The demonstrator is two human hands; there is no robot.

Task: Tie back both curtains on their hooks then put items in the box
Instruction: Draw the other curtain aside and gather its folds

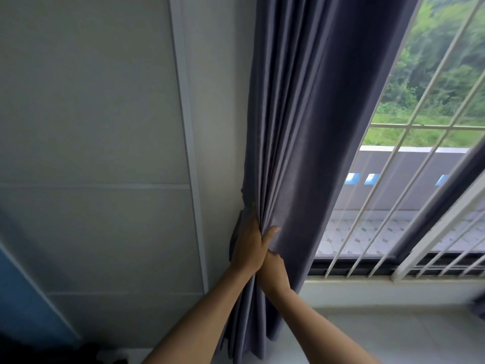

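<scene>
Head view: both hands, left hand (248,245) and right hand (273,271), apparently gripping gathered curtain (301,127) beside window bars (409,164).

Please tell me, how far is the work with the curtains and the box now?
Done: the grey curtain is gathered into folds beside the wall. In hand: the left hand and right hand grip the bunch; no tie or hook is visible. Left: fastening it, the second curtain, and the box, which is out of view.

The grey-purple curtain (309,127) hung in tight vertical folds, gathered against the wall (105,127) at the window's (420,179) left edge and bunched narrowest where it was clutched partway down.
</scene>
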